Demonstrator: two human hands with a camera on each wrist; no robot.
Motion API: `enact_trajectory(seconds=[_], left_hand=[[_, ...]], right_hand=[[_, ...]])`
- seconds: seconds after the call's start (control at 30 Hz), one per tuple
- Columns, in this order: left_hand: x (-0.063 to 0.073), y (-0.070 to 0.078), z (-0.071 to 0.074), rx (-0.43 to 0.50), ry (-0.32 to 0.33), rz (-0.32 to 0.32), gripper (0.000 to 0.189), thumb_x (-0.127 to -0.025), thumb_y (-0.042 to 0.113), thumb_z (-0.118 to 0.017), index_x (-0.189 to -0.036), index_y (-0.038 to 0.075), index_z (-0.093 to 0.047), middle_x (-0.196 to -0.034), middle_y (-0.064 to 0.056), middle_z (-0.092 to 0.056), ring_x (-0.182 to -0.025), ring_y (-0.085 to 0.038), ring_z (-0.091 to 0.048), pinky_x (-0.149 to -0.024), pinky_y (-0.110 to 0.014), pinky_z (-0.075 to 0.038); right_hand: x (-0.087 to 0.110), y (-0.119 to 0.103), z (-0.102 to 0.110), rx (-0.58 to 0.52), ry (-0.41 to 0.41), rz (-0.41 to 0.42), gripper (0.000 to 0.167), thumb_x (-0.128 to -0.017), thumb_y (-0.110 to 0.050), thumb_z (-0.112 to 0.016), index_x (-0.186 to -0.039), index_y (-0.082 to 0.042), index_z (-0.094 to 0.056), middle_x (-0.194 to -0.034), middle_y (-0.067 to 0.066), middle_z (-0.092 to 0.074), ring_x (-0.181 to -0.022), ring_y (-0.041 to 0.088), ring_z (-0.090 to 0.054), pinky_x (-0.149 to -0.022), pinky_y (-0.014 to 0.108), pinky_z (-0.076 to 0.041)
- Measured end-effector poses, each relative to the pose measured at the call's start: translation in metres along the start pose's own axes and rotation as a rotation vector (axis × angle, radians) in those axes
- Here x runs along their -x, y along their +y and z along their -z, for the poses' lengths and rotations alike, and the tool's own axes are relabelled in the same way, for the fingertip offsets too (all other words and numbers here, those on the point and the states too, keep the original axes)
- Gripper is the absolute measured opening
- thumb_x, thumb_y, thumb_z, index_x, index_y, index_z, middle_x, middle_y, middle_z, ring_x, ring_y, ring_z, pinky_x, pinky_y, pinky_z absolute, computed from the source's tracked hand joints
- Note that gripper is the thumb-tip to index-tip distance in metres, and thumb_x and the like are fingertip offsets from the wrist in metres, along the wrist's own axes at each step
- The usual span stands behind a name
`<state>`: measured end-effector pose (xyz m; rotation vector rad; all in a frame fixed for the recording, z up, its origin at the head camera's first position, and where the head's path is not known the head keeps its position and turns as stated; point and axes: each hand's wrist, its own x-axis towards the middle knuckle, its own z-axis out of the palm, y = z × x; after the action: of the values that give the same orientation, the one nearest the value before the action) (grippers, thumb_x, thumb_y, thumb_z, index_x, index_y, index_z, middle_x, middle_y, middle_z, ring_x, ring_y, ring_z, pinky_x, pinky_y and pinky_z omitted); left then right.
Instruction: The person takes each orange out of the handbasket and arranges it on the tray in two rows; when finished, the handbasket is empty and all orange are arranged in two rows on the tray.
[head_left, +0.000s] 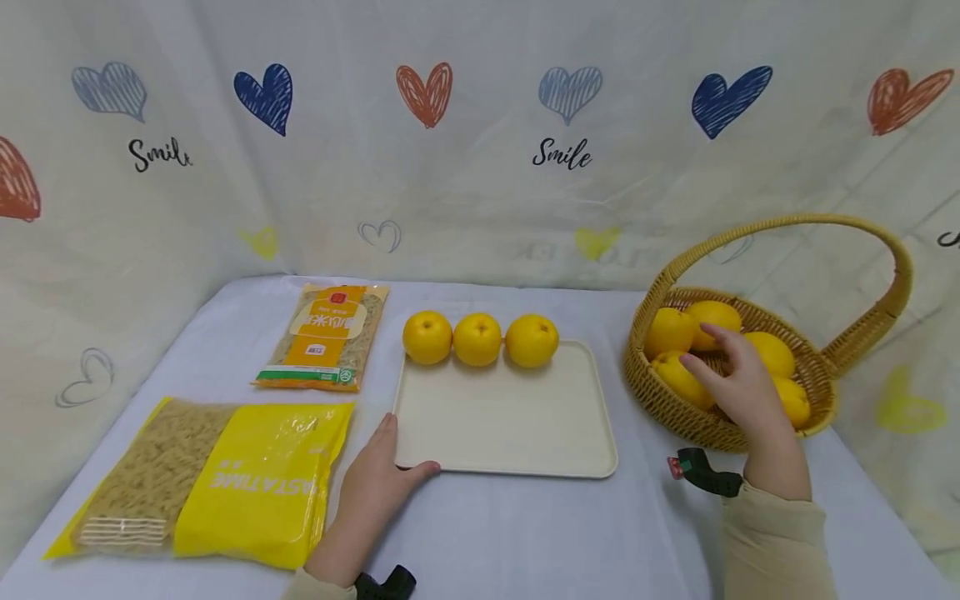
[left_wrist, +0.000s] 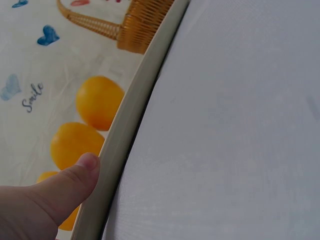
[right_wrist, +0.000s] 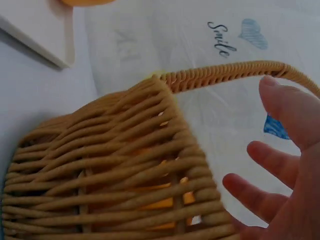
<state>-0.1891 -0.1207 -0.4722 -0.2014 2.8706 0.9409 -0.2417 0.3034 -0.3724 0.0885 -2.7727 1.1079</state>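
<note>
Three round yellow fruits [head_left: 479, 339] stand in a row along the far edge of a cream rectangular tray [head_left: 502, 425]. At the tray's near left corner, my left hand [head_left: 378, 475] touches the rim, fingers along the left side and thumb [left_wrist: 75, 185] at the front edge. Over a wicker basket [head_left: 652, 400] on the right hovers my right hand [head_left: 742, 379], fingers spread and apart, nothing held. Several lemon-like yellow fruits [head_left: 715, 323] lie in the basket, partly hidden by that hand. In the right wrist view, its fingers are above the basket's woven side [right_wrist: 125, 170].
Left of the tray lie a large yellow pasta bag [head_left: 258, 483] and a smaller orange-labelled grain packet [head_left: 326, 337]. The basket's tall handle [head_left: 795, 221] arches over its far side. A cloth printed with hearts [head_left: 465, 192] hangs behind the white-covered table [head_left: 517, 533].
</note>
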Motion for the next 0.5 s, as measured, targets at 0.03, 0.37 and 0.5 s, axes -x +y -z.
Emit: enact_trajectory(seconds=[0.03,0.37,0.5], left_hand=[[0.000,-0.001,0.000,0.002,0.001,0.000,0.111,-0.064,0.060,-0.070,-0.142,-0.002,-0.021,-0.149,-0.016,-0.023,-0.136,-0.031,-0.025,-0.110,-0.046,-0.025],[0.000,0.001,-0.001,0.008,0.015,-0.004,0.110,-0.064,0.058,-0.071,-0.142,-0.002,-0.022,-0.148,-0.016,-0.024,-0.136,-0.031,-0.026,-0.110,-0.046,-0.026],[0.000,0.001,0.000,0.006,0.019,-0.011,0.110,-0.064,0.058,-0.071,-0.142,-0.002,-0.022,-0.148,-0.016,-0.025,-0.136,-0.030,-0.026,-0.110,-0.046,-0.027]], right_hand=[[-0.001,0.004,0.001,0.025,-0.031,-0.006,0.070,-0.090,-0.035,-0.053,-0.140,0.005,-0.024,-0.141,0.033,-0.024,-0.126,0.052,-0.021,-0.099,0.067,-0.020],[-0.008,0.021,-0.003,0.151,-0.192,-0.070,0.083,-0.087,-0.045,-0.054,-0.140,0.008,-0.020,-0.139,0.035,-0.025,-0.126,0.052,-0.022,-0.099,0.067,-0.020],[-0.009,0.022,-0.005,0.186,-0.237,-0.112,0.085,-0.087,-0.049,-0.052,-0.141,0.007,-0.018,-0.138,0.036,-0.025,-0.123,0.052,-0.026,-0.097,0.067,-0.024]])
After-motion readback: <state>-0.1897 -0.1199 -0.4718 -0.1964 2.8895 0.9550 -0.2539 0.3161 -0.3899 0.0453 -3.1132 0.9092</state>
